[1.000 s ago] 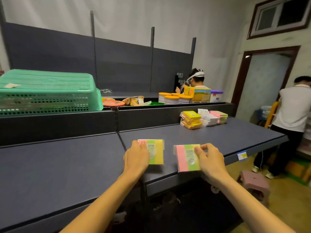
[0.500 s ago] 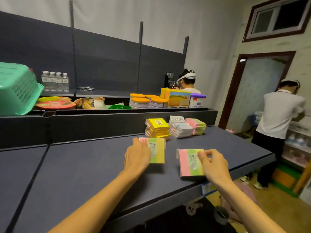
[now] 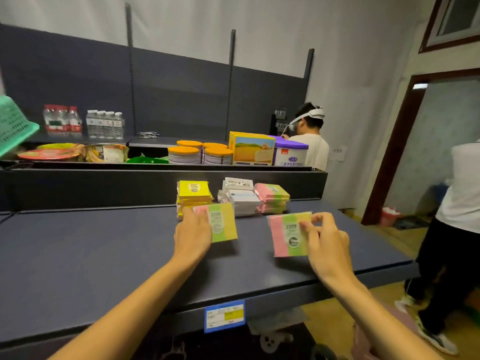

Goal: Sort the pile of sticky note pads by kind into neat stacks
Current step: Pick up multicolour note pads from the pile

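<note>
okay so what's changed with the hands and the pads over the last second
Both hands carried their striped pads forward: the left hand with its pad now reaches the yellow stack, and the right hand with its pad trails. Both grips and the three stacks are unchanged.

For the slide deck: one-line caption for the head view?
Left hand and right hand each hold a striped 2209 pad above the shelf, in front of three sorted stacks.
</note>
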Demonstrator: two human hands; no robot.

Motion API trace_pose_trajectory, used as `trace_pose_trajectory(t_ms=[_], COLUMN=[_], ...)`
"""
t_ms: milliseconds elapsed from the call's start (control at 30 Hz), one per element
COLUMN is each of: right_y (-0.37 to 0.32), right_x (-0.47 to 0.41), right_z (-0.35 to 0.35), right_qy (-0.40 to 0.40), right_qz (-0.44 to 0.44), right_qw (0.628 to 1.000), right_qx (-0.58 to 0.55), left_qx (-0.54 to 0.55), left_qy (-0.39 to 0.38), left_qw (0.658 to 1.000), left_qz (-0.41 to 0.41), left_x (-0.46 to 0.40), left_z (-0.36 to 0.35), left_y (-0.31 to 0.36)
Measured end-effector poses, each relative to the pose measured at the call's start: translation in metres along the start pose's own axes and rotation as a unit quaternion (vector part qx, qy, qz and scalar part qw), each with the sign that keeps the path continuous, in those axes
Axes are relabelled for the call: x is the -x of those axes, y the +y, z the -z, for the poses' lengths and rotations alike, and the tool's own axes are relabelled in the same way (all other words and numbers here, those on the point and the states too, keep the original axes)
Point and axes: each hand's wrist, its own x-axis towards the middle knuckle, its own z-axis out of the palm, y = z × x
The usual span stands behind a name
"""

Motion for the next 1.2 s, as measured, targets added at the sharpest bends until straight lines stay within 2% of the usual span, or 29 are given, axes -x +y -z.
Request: trace_pose_trajectory(t_ms=[167, 300, 400, 567, 733, 900, 1100, 1200], right_y=[0.017, 0.028, 0.034, 0.032, 0.021, 0.032, 0.047, 0.059], right_x=[-0.047, -0.096, -0.132, -0.180, -0.218, -0.248, -0.257, -0.265], right_z=[-0.006, -0.013, -0.015, -0.033, -0.069, -0.096, -0.098, -0.084], right_qy=[-0.014, 0.016, 0.030, -0.021, -0.068, -0.099, -0.110, -0.076], right_qz=[-0.019, -0.079, -0.095, -0.088, -0.046, 0.002, 0.130, 0.209], right_qw=[0.999, 0.992, 0.990, 0.992, 0.995, 0.995, 0.970, 0.951], right_qx=[-0.026, -0.092, -0.095, -0.087, -0.063, 0.033, 0.173, 0.213], left_qx=[0.005, -0.005, -0.001, -0.009, -0.027, -0.038, -0.055, -0.054], left_qy=[0.037, 0.054, 0.065, 0.072, 0.093, 0.096, 0.115, 0.116], left_qw=[0.999, 0.998, 0.998, 0.997, 0.995, 0.995, 0.992, 0.992], left_qz=[-0.010, -0.021, -0.026, -0.018, -0.016, -0.002, -0.016, -0.009], left_x=[-0.013, -0.040, -0.058, -0.067, -0.082, -0.097, -0.105, -0.113], left_z=[-0.019, -0.036, -0.050, -0.064, -0.067, -0.077, -0.100, -0.117], left_y=[0.018, 0.029, 0.032, 0.034, 0.035, 0.039, 0.057, 0.068])
